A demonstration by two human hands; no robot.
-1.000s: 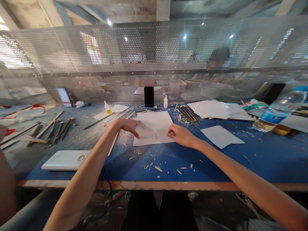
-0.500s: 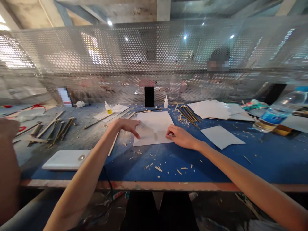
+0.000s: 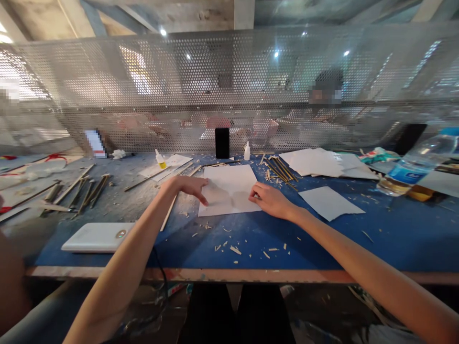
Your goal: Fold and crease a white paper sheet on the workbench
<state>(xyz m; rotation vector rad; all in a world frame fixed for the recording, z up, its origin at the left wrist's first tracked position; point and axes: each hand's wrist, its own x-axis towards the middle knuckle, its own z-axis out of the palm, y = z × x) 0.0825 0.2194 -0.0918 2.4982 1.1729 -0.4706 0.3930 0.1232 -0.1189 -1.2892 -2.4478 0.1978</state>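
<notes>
Hands, left hand point(image 3: 193, 188) and right hand point(image 3: 268, 198), at opposite sides of a white sheet point(image 3: 229, 184), which lies flat on a blue tabletop point(image 3: 304, 248) directly in front of the person. The left hand is spread, palm down, with the thumb well apart from the index finger and both tips over the sheet's left margin. The right hand has its fingers curled toward the thumb at the right margin; whether it pinches the paper or anything else cannot be told.

Just left of the sheet, a pale stick point(image 3: 169, 212) slants behind the left forearm. Wood shavings point(image 3: 235, 250) lie scattered between the sheet and the table's near edge. Beyond the sheet stand a small white bottle point(image 3: 247, 152) with a pointed tip and, to its left, an upright black slab point(image 3: 222, 143). A yellow-labelled bottle point(image 3: 160, 160) leans slightly at the far left.

To the right: a bundle of dark sticks point(image 3: 285, 169), a pile of white sheets point(image 3: 311, 162), a separate smaller sheet point(image 3: 332, 204), and a tilted water bottle point(image 3: 407, 169) with a blue label. To the left: a white box-shaped device point(image 3: 91, 238), partly covered by the left forearm, with a group of short sticks point(image 3: 93, 192) behind it; a neighbour's arm point(image 3: 10, 282), blurred, enters at the margin. Background: a perforated metal screen point(image 3: 161, 86) spans the far side.
</notes>
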